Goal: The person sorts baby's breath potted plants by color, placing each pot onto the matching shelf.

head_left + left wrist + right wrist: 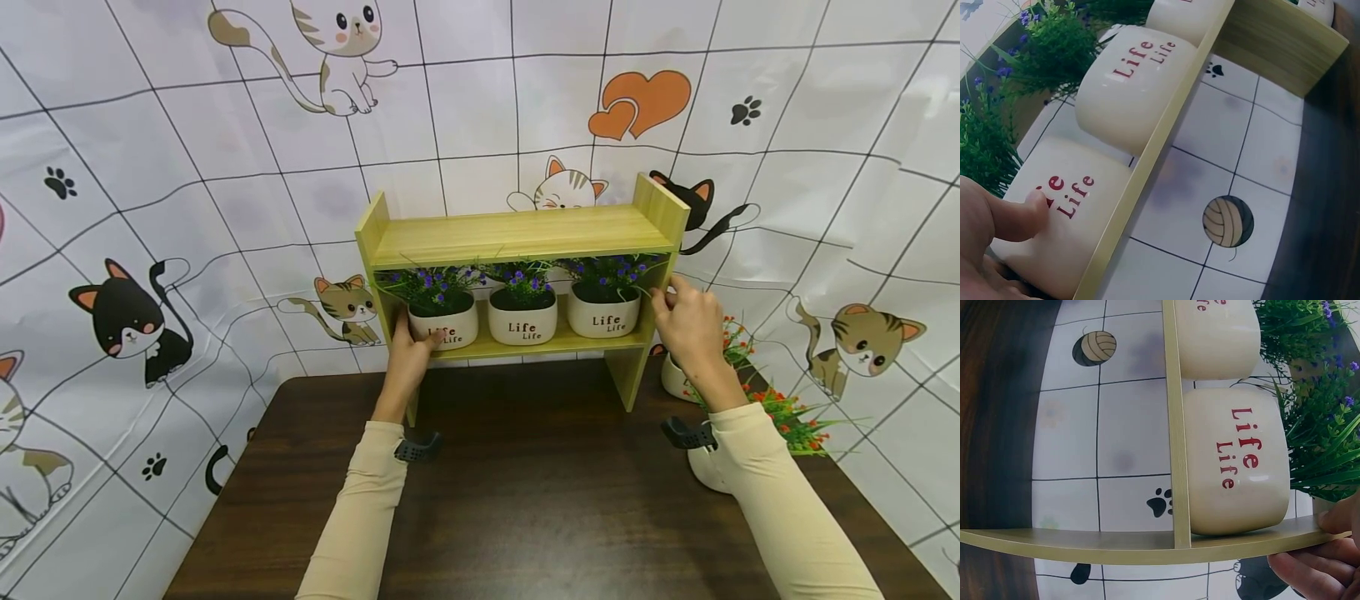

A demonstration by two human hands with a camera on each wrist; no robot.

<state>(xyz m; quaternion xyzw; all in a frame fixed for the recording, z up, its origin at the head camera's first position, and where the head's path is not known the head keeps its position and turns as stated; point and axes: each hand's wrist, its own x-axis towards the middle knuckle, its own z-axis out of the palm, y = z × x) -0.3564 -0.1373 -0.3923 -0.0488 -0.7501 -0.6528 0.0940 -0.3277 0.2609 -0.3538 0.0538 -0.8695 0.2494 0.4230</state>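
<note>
On one table (525,483), left hand (407,357) grips one of three shelved pots (461,320); right hand (690,332) pinches shelf (517,233).

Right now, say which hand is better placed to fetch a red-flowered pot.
Likely the right hand: gripping the shelf, it is nearer the red-flowered pots. The farther left hand touches a purple-flowered pot.

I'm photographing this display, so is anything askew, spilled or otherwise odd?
Nothing looks spilled; the three white pots stand upright in the wooden shelf. Only the wall covering looks odd: in places its printed lines run wavy.
</note>
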